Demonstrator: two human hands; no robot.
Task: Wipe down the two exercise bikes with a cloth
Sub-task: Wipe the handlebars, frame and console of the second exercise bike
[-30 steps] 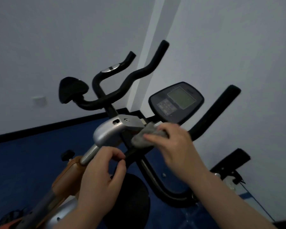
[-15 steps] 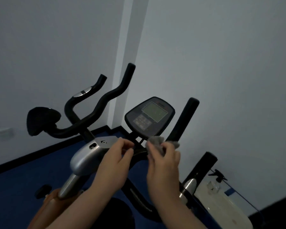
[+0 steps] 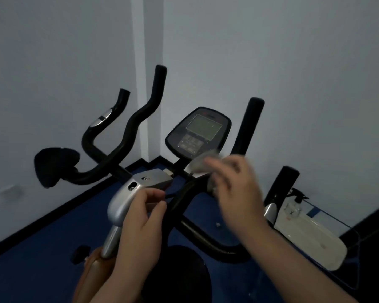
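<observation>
A dim room with pale walls and a blue floor [image 3: 42, 254]; an exercise bike [image 3: 140, 184] stands close in front, its silver stem housing just under the black handlebars [image 3: 127, 136]; the oval console [image 3: 198, 133] sits above, its screen blank and its button labels too small and dark to read; no brand name is legible. The right hand [image 3: 234, 189], blurred, is closed around a grey cloth [image 3: 202, 162] held just below the console, against the handlebar junction. The left hand [image 3: 140, 219] rests beside the silver housing, thumb and forefinger pinched together on a thin black cable. To the right, a clear spray bottle [image 3: 295, 204] stands on a white surface [image 3: 311, 239].
</observation>
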